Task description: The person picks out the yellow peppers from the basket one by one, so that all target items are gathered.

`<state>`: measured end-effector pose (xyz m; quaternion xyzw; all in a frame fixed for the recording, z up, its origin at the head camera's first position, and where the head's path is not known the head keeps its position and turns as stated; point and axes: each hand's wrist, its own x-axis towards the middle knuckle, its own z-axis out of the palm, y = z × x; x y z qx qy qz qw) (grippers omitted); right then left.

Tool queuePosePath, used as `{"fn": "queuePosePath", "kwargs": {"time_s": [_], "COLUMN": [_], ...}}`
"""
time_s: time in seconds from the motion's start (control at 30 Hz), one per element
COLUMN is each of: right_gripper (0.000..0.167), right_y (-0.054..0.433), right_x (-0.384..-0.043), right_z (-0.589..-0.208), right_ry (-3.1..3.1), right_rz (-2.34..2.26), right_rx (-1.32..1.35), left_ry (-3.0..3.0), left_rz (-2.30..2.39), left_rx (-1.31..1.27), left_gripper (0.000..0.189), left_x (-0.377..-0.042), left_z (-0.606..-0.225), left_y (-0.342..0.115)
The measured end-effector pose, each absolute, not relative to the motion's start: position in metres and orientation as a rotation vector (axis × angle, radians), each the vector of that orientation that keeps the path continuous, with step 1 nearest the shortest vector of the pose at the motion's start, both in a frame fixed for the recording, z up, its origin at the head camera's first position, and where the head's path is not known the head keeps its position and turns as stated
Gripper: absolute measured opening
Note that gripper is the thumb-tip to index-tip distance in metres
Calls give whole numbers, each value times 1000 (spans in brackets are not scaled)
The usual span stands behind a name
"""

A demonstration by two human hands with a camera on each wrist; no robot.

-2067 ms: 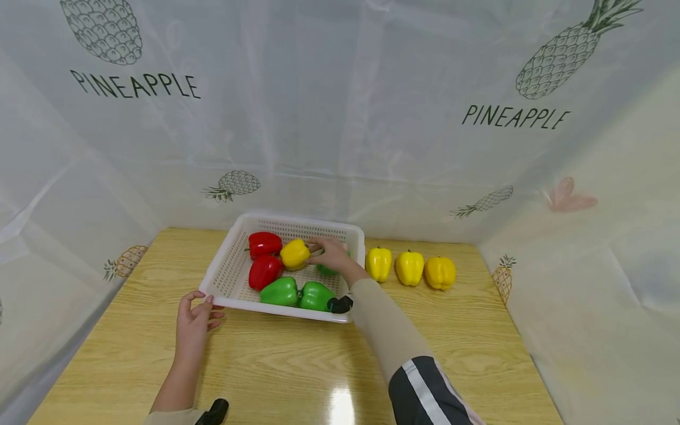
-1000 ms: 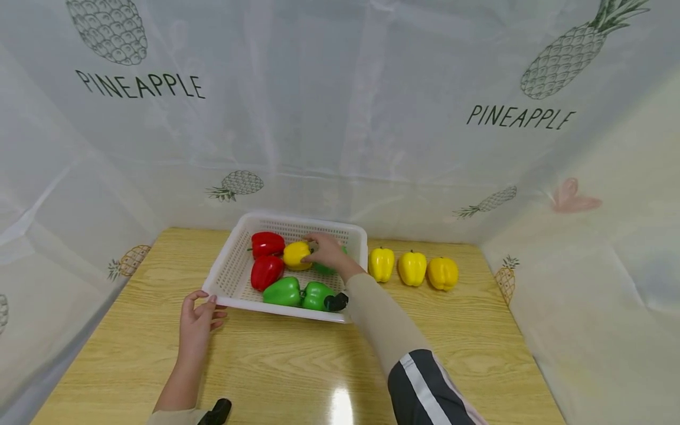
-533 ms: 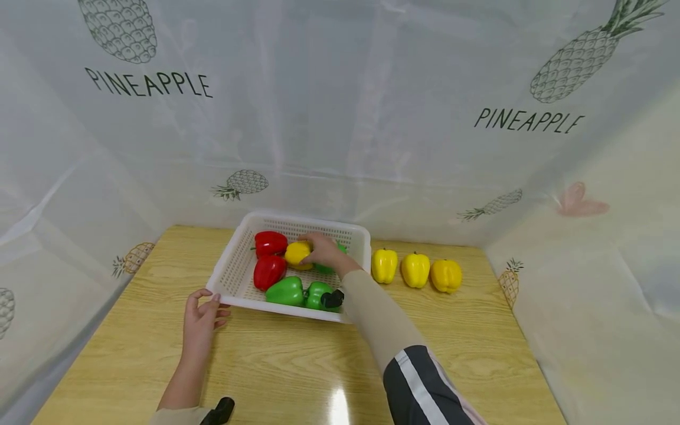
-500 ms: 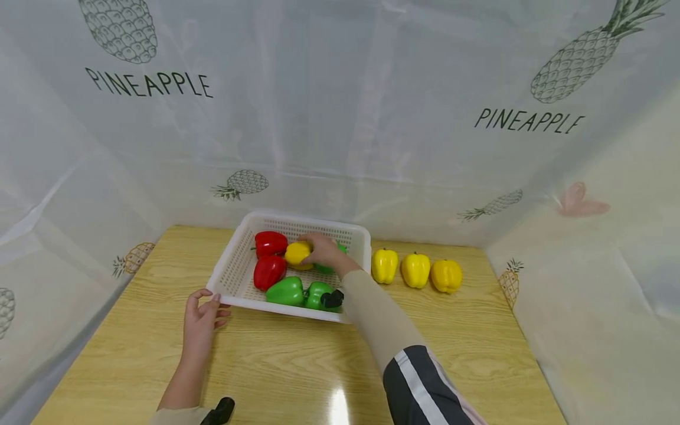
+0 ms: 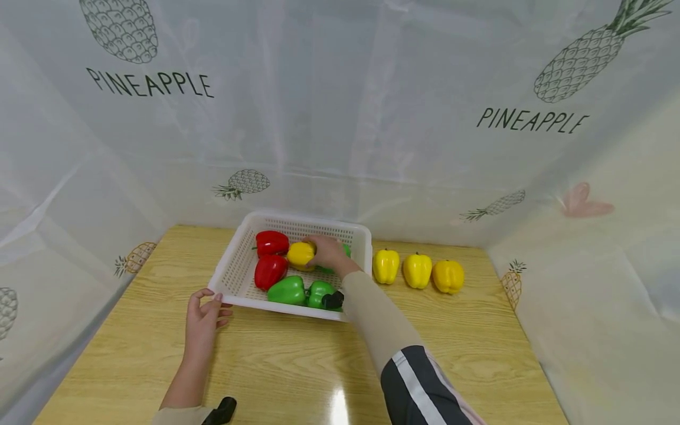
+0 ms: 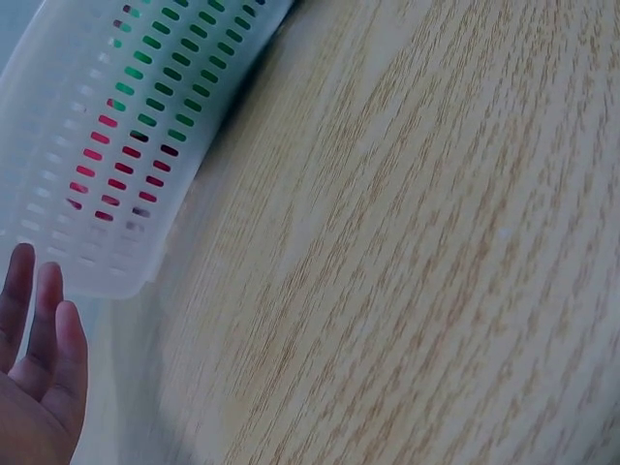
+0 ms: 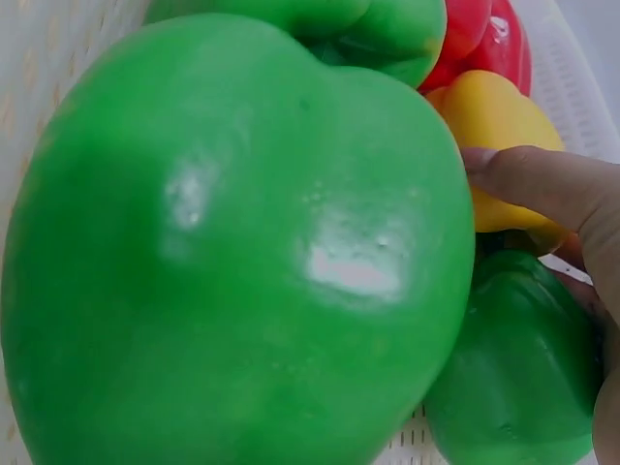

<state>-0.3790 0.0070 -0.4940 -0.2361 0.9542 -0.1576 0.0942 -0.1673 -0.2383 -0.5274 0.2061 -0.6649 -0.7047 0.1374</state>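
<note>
In the head view my left hand (image 5: 200, 321) pinches the near left corner of a white perforated plastic basket (image 5: 228, 260), thumb on the rim. Other fingers of that hand extend beside the basket wall in the left wrist view. My right hand (image 5: 327, 254) reaches into the basket and grips a yellow bell pepper (image 5: 300, 255), the thumb on its near side in the right wrist view. Left of it lie two red bell peppers (image 5: 270, 271). A green bell pepper (image 7: 518, 368) sits under my right hand, partly hidden. Two more green bell peppers (image 5: 287, 290) lie along the near wall.
Three yellow bell peppers (image 5: 417, 271) stand in a row on the wooden table (image 5: 276, 366), right of the basket. A pale curtain (image 5: 319, 130) printed with pineapples hangs behind the table and at both sides.
My right hand has moved left from beside the yellow bell pepper and taken hold of it. My left hand stays on the basket corner. The head view has shifted slightly.
</note>
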Motion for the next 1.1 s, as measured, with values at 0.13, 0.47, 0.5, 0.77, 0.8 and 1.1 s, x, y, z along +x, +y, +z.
{"fn": "queuePosePath", "kwargs": {"time_s": [0.13,0.47,0.5,0.77,0.8,1.1], "right_gripper": [71,65,65,65,65,65], "right_y": [9,20,21,28,29,36], "right_x": [-376,-366,-365,-359,-358,-354], "right_z": [-492,-488,-488,-484,-483,-476], "right_ry": [2834,2819,2812,2778,2776,2655], "right_rz": [-470,-499,-506,-550,-568,-907], "right_rx": [-699,-766,-772,-801,-801,-773], "left_ry": [-1927,-1905,-1909,-1924,-1928,-1943], "left_rz": [-2035,-2074,-2071,-2067,-2063,-2040], "left_rx": [576,610,612,593,589,599], "left_gripper": [18,16,15,17,17,18], "left_x": [-166,-166,-166,-165,-165,-166], "left_z": [-527,-528,-529,-527,-527,-526], "left_y": [-237,-238,-239,-237,-236,-237]}}
